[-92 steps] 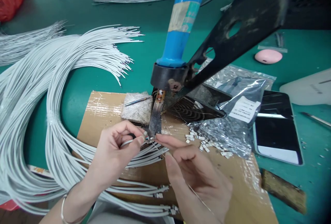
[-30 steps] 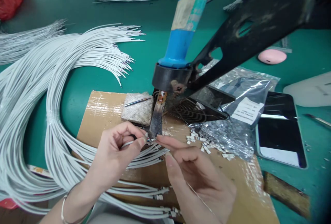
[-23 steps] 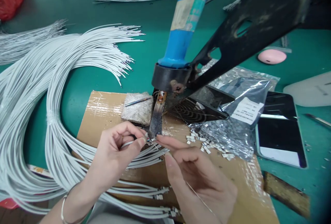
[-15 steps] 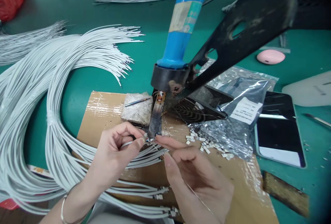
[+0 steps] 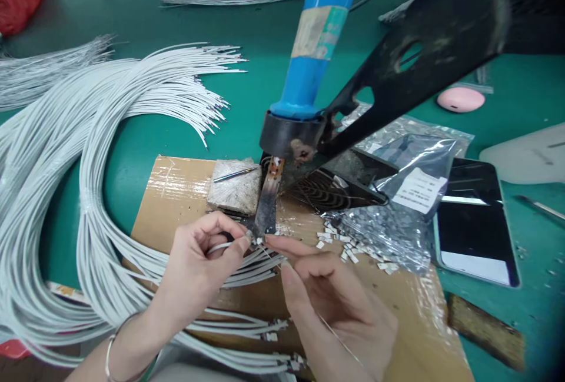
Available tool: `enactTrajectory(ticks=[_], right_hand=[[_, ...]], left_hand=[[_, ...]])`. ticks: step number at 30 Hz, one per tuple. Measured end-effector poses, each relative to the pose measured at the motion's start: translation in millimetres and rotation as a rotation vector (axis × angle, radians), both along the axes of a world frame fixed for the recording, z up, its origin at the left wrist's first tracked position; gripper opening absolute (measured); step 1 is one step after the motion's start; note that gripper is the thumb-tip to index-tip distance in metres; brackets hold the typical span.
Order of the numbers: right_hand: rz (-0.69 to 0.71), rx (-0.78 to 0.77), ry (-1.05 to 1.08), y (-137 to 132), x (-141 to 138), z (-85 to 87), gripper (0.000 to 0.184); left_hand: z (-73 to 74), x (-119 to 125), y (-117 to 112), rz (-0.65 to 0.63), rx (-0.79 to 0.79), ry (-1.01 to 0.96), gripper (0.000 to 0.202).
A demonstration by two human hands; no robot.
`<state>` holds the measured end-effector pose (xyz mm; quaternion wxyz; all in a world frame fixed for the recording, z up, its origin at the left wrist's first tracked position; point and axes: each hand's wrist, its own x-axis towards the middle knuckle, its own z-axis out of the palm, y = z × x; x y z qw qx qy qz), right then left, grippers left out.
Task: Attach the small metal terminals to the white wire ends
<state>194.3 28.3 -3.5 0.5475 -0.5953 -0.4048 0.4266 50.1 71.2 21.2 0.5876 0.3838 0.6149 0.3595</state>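
Observation:
My left hand (image 5: pixel 198 267) pinches the end of a white wire (image 5: pixel 219 246) and holds it at the flat tip of a soldering iron (image 5: pixel 266 210). The iron has a blue handle (image 5: pixel 315 35) and sits fixed in a black stand (image 5: pixel 397 70). My right hand (image 5: pixel 335 305) is closed on a thin solder wire (image 5: pixel 339 339), and its fingertips meet the wire end just under the iron's tip. Both hands work over a taped cardboard board (image 5: pixel 176 185).
A big bundle of white wires (image 5: pixel 83 152) curves over the green table on the left. Finished wires (image 5: pixel 247 326) lie near the board's front. A bag of small white parts (image 5: pixel 388 223), a phone (image 5: pixel 477 217), a cleaning sponge (image 5: pixel 233 185) and a pink object (image 5: pixel 460 99) lie nearby.
Both hands stay at the iron's tip with the wire and solder; only small shifts of hands and view show.

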Motion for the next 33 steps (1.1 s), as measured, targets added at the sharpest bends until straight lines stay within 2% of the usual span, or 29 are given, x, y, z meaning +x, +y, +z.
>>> enactTrajectory(ticks=[6,10,18,33], right_hand=[[0.012,-0.005,-0.038,1,2,1.3,0.021],[0.012,-0.007,-0.049,1,1,1.9,0.021],[0.004,-0.014,-0.036,1,0,2.6,0.019],[-0.036,-0.014,-0.033,3,-4,9.3,0.020]], left_hand=[[-6.2,8,-8,0.086,0.166,0.076,0.009],[-3.7,12,-8,0.115,0.235,0.136,0.009],[3.4,15,-4,0.149,0.292,0.127,0.010],[-8.2,12,-11,0.146,0.298,0.076,0.015]])
